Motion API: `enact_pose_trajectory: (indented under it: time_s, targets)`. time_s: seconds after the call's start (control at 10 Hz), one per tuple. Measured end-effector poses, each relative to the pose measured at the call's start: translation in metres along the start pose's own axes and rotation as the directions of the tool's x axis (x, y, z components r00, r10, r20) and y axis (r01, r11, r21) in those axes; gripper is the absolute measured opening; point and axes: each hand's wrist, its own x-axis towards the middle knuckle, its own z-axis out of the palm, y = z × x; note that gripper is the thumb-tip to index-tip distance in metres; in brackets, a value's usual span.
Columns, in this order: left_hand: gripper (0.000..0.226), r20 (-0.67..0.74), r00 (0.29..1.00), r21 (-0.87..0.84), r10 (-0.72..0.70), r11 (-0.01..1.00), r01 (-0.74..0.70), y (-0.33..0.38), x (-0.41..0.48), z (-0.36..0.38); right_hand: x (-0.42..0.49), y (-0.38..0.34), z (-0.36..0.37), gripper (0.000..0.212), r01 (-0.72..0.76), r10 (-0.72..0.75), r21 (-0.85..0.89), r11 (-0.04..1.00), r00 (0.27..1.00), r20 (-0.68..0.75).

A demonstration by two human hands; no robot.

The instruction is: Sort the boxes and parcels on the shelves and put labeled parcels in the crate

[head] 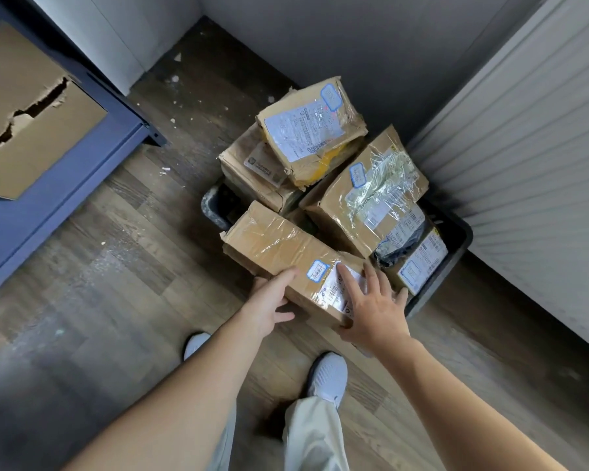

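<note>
Gripping the near end of the long brown taped cardboard parcel (pixel 276 244), our left hand (pixel 269 305) curls round its edge. Our right hand (pixel 376 309) lies on its white label (pixel 334 294), fingers straight and spread apart. We see the parcel over the near left corner of the dark grey plastic crate (pixel 458 244), in which other labelled brown cardboard parcels (pixel 312 130) are piled.

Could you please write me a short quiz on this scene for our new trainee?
1. True or false: the right hand lies with spread fingers on the white label of the long box.
2. The crate stands on: A a table; B the floor; C the blue shelf.
3. Fill in: the sticker beside the left hand has a ___ border.
Key: 1 true; 2 B; 3 blue.
</note>
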Motion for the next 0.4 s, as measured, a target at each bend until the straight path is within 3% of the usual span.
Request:
enact_pose_trajectory:
  time_s: [0.1, 0.4]
  targets:
    - [0.062, -0.045, 0.999, 0.011, -0.016, 1.000, 0.016, -0.003, -0.008, 0.009, -0.006, -0.005, 0.001, 0.111, -0.023, 0.024, 0.037, 0.999, 1.000, -0.020]
    - [0.057, -0.009, 1.000, 0.027, -0.029, 0.999, 0.029, -0.026, -0.032, 0.018, -0.017, -0.021, -0.002, 0.105, -0.072, 0.078, 0.098, 0.993, 0.995, -0.060]
